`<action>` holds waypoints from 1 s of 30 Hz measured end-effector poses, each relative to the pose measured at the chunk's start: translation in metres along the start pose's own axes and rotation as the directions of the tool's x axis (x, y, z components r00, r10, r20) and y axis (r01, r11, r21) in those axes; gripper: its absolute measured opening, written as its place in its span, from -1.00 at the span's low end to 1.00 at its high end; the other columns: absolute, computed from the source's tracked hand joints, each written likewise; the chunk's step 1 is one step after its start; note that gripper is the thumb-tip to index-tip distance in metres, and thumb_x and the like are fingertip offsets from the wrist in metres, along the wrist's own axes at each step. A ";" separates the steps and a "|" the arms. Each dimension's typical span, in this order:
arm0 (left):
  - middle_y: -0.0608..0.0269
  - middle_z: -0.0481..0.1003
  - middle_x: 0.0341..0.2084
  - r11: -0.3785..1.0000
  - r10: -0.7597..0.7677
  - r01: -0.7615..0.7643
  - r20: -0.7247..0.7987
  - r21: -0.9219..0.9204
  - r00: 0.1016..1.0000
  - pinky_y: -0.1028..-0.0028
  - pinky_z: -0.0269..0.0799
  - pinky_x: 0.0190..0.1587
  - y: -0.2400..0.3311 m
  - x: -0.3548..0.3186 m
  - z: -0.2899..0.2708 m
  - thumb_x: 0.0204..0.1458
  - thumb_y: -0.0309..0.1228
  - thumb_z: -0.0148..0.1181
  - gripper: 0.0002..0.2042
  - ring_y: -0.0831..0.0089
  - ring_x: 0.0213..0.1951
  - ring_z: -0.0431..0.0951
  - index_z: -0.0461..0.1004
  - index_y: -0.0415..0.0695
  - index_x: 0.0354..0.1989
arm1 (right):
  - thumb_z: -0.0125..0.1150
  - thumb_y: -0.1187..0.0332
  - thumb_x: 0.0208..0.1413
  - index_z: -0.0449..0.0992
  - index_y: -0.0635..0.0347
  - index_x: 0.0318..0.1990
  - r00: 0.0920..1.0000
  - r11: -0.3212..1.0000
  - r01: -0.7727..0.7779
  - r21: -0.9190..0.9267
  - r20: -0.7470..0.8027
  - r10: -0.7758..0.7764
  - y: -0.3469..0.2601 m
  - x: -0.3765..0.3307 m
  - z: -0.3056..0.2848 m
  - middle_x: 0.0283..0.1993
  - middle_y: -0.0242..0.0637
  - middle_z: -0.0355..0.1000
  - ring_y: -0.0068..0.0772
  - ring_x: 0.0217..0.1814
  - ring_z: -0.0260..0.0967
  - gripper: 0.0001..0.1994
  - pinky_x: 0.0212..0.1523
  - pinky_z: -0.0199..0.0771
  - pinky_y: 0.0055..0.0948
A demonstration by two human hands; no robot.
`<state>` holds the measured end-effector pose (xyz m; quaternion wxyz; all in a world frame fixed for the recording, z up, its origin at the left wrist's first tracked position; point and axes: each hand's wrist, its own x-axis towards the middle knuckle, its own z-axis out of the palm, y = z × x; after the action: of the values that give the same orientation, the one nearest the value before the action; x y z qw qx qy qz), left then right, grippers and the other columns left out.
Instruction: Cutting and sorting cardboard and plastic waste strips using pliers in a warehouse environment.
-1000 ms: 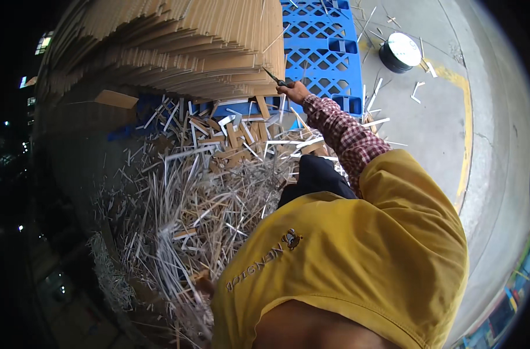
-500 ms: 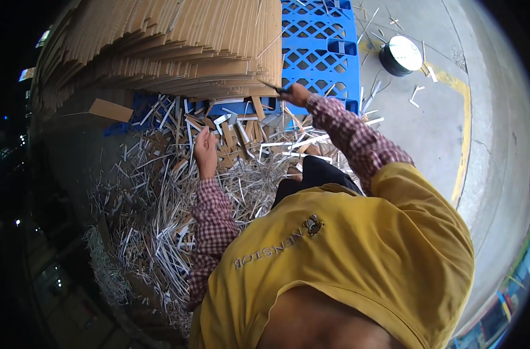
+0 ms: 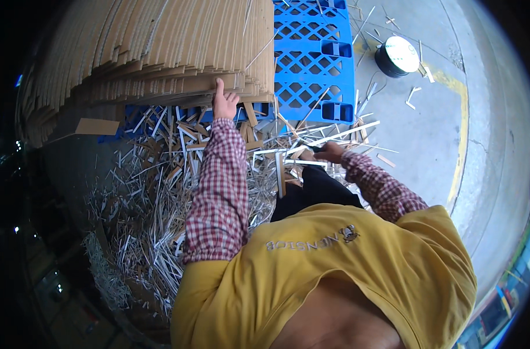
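A tall stack of brown cardboard sheets (image 3: 178,41) stands at the far left on a blue plastic pallet (image 3: 311,61). My left hand (image 3: 225,104) is at the stack's near edge, fingers spread, thumb against the lowest sheets. Lower and to the right, my right hand (image 3: 331,152) is closed round a dark-handled knife (image 3: 316,149). Its blade is hard to make out against the scraps below. An upright strip of cardboard with a white edge (image 3: 280,173) shows between my hands, near my dark trousers.
Paper and cardboard strips (image 3: 160,209) cover the floor below the stack in a deep, tangled heap. A round black reel with a white top (image 3: 399,56) rests on the concrete at right, near a yellow floor line (image 3: 464,128). A loose cardboard flap (image 3: 97,126) juts out at left.
My left hand has moved up to the stack's near edge. My right hand has come down and back from the stack's corner with the knife. The white-edged strip newly shows between them.
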<state>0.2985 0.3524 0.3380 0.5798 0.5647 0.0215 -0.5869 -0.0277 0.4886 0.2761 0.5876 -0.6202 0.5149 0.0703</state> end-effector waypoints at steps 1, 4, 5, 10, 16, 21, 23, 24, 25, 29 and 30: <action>-0.06 0.03 0.10 1.000 0.007 -0.007 -0.013 0.003 1.000 0.24 -0.06 0.15 0.001 0.009 -0.006 -0.23 0.03 0.21 -0.14 0.12 0.18 -0.03 -0.06 -0.23 0.15 | 0.18 0.03 -0.19 0.50 0.29 -0.45 0.999 0.999 0.003 0.034 -0.047 -0.002 0.001 -0.009 -0.011 -0.58 -0.17 0.39 -0.36 -0.54 0.33 -0.59 -0.46 0.27 -0.37; 0.18 0.03 0.13 0.996 0.001 0.004 0.048 -0.093 0.999 0.26 -0.07 0.15 -0.013 0.012 0.009 -0.35 -0.06 0.34 -0.12 0.25 0.18 -0.05 -0.02 -0.12 0.13 | 0.20 0.04 -0.21 0.50 0.34 -0.48 0.977 0.989 -0.147 0.004 -0.153 0.146 0.031 -0.039 -0.044 -0.62 -0.11 0.36 -0.36 -0.58 0.31 -0.57 -0.48 0.27 -0.37; 0.27 0.17 0.04 0.992 -0.014 0.021 0.054 -0.128 0.998 0.28 0.07 0.02 -0.013 0.016 0.012 -0.36 -0.11 0.35 -0.24 0.31 0.10 0.10 0.11 -0.06 0.06 | 0.19 0.04 -0.20 0.50 0.35 -0.50 0.969 0.993 -0.094 0.064 -0.223 0.106 0.049 -0.042 -0.044 -0.62 -0.12 0.37 -0.38 -0.58 0.30 -0.57 -0.49 0.26 -0.38; 0.31 0.37 -0.28 0.991 0.123 -0.130 -0.171 -0.034 0.978 0.35 0.27 -0.28 -0.015 0.014 0.023 -0.31 -0.21 0.28 -0.54 0.41 -0.26 0.35 0.35 -0.05 -0.17 | 0.18 0.06 -0.19 0.51 0.35 -0.53 0.949 0.966 -0.076 0.249 -0.280 0.147 0.067 -0.049 -0.022 -0.60 -0.16 0.40 -0.42 -0.56 0.31 -0.59 -0.47 0.27 -0.37; 0.21 0.43 -0.27 0.888 0.321 -0.244 -0.144 0.390 0.936 0.50 0.40 -0.27 -0.083 0.007 -0.154 -0.35 -0.46 0.31 -0.54 0.44 -0.32 0.46 0.38 -0.26 -0.16 | 0.17 0.08 -0.18 0.53 0.27 -0.48 0.965 0.950 -0.031 0.309 -0.237 0.108 0.024 -0.052 0.030 -0.58 -0.24 0.42 -0.48 -0.54 0.32 -0.64 -0.43 0.29 -0.43; 0.17 0.45 -0.33 0.679 0.267 -0.005 -0.240 0.734 0.933 0.45 0.37 -0.31 -0.116 -0.027 -0.216 -0.21 -0.37 0.24 -0.65 0.37 -0.37 0.46 0.40 -0.23 -0.21 | 0.18 0.12 -0.15 0.54 0.25 -0.45 0.957 0.877 -0.162 0.453 -0.145 0.251 0.024 -0.073 0.059 -0.57 -0.33 0.43 -0.59 -0.56 0.29 -0.68 -0.51 0.25 -0.51; 0.22 0.41 -0.27 0.645 0.291 -0.177 -0.024 0.744 0.957 0.37 0.31 -0.34 -0.092 0.013 -0.182 -0.11 -0.22 0.17 -0.63 0.44 -0.32 0.39 0.36 -0.20 -0.18 | 0.18 0.12 -0.15 0.53 0.28 -0.46 0.953 0.914 -0.223 0.339 -0.121 0.277 0.022 -0.060 0.082 -0.59 -0.32 0.42 -0.58 -0.56 0.29 -0.67 -0.51 0.25 -0.48; 0.23 0.41 -0.33 0.716 0.311 -0.220 -0.020 0.662 0.950 0.39 0.27 -0.34 -0.080 0.048 -0.177 -0.07 -0.15 0.11 -0.61 0.47 -0.35 0.37 0.36 -0.20 -0.19 | 0.21 0.10 -0.19 0.49 0.35 -0.49 0.964 0.904 -0.186 0.384 -0.106 0.244 0.007 -0.050 0.098 -0.61 -0.24 0.37 -0.49 -0.57 0.28 -0.62 -0.49 0.28 -0.43; 0.07 0.35 -0.16 0.813 0.108 -0.046 -0.073 0.580 0.991 0.42 0.23 -0.15 -0.092 0.067 -0.139 -0.06 -0.05 0.06 -0.48 0.40 -0.15 0.35 0.26 -0.21 -0.05 | 0.20 0.09 -0.18 0.47 0.36 -0.50 0.958 0.922 -0.190 0.337 -0.144 0.250 0.015 -0.050 0.111 -0.64 -0.21 0.34 -0.47 -0.58 0.28 -0.61 -0.51 0.27 -0.41; 0.04 0.20 0.00 0.964 -0.170 0.152 0.065 0.216 0.983 0.24 0.27 -0.08 -0.088 0.150 -0.080 -0.14 -0.03 0.15 -0.34 0.13 -0.04 0.28 0.09 -0.15 0.07 | 0.17 0.09 -0.17 0.37 0.33 -0.64 0.956 0.888 -0.131 0.441 -0.179 0.231 0.030 -0.039 0.179 -0.71 -0.16 0.26 -0.34 -0.66 0.23 -0.60 -0.57 0.20 -0.33; 0.07 0.22 -0.02 0.986 -0.102 0.089 0.086 0.142 0.991 0.21 0.29 -0.10 -0.101 0.155 -0.068 -0.13 -0.08 0.16 -0.36 0.14 -0.06 0.29 0.09 -0.13 0.07 | 0.16 0.10 -0.17 0.38 0.32 -0.62 0.955 0.905 -0.178 0.386 -0.153 0.253 0.035 -0.044 0.186 -0.68 -0.11 0.29 -0.25 -0.64 0.26 -0.62 -0.55 0.22 -0.31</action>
<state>0.3182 0.3298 0.1435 0.5111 0.5737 -0.0192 -0.6398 0.0229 0.6694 0.2275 0.6271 -0.4421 0.6409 -0.0251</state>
